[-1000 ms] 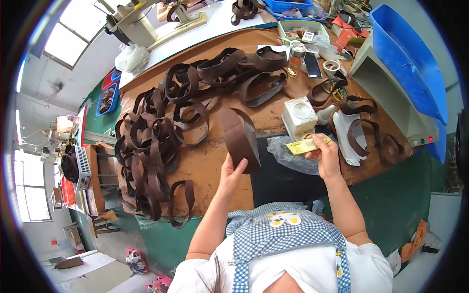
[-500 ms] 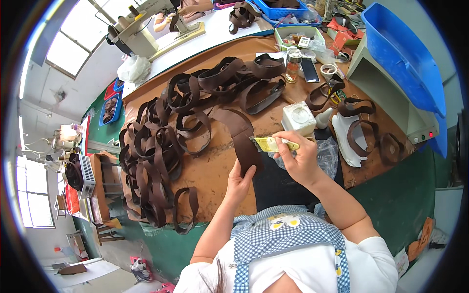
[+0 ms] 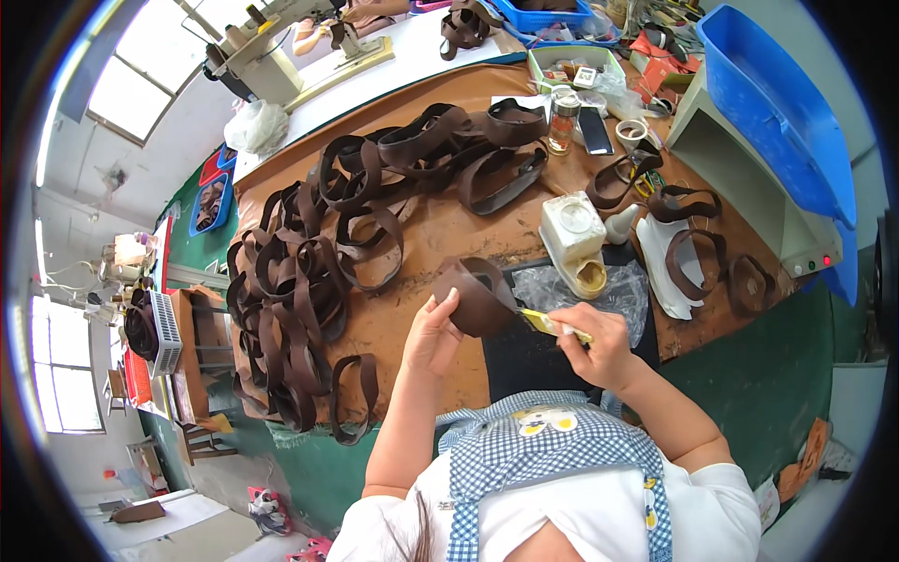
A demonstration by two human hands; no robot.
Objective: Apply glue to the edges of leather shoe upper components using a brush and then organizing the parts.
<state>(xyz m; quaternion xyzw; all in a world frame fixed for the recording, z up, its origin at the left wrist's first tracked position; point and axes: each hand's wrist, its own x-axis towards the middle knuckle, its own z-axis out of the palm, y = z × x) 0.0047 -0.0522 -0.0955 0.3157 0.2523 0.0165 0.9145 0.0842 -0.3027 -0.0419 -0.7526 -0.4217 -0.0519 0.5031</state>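
Observation:
A dark brown strip (image 3: 485, 304), bent into a loop, is gripped at its left side by my left hand (image 3: 433, 332), thumb on the near face. My right hand (image 3: 597, 345) closes round the yellow handle of a brush (image 3: 545, 323). Its bristle end meets the right edge of the loop; the tip is partly hidden there. Just beyond the right hand stands a white square glue container (image 3: 573, 229) with a small yellowish open cup (image 3: 590, 277) on its near side. A black mat (image 3: 520, 365) lies beneath my hands.
Many brown loops (image 3: 300, 290) are heaped on the left and back of the brown table (image 3: 426, 361). Clear plastic (image 3: 623, 298), a white bottle (image 3: 621, 225), a glass jar (image 3: 563, 122) and a phone (image 3: 594, 131) lie right. Another person's hands (image 3: 356, 11) are at a sewing machine (image 3: 351, 51).
The strip has gone from hanging open to a curled loop, nearer me. My right hand has come down and right with the brush, uncovering the cup.

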